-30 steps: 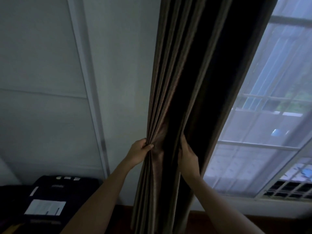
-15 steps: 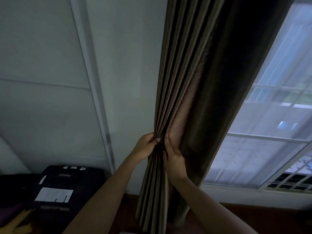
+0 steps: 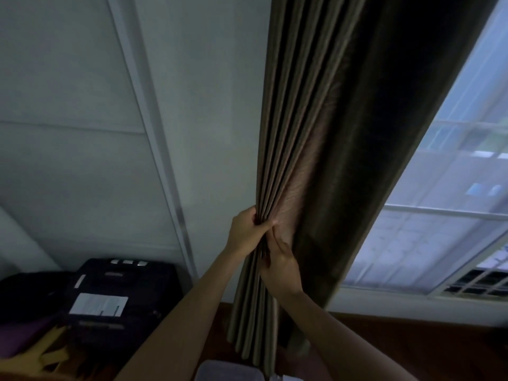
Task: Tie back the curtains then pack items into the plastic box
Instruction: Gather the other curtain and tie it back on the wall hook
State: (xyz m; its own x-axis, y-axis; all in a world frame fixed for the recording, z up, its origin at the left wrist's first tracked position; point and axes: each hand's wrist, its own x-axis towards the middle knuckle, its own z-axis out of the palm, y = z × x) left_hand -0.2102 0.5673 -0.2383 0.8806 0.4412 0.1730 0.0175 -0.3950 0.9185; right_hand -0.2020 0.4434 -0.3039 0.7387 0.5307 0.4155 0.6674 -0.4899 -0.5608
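Note:
A dark brown pleated curtain point(image 3: 324, 138) hangs from the top of the view to the floor, drawn into a bunch beside the window. My left hand point(image 3: 246, 233) grips the gathered pleats on the curtain's left edge at waist height. My right hand point(image 3: 283, 266) presses against the same pleats just right of and below the left hand, fingers on the fabric. A pale translucent plastic box point(image 3: 228, 371) shows partly at the bottom edge, below my arms. No tie-back is visible.
The bright window point(image 3: 450, 215) with its white frame fills the right side. A white wall with a vertical trim strip point(image 3: 154, 149) is on the left. A dark suitcase point(image 3: 118, 303) with a white label stands at lower left on the brown floor.
My right hand has slid left across the curtain and now meets my left hand, pushing the folds together into a tighter bunch. The view has shifted slightly.

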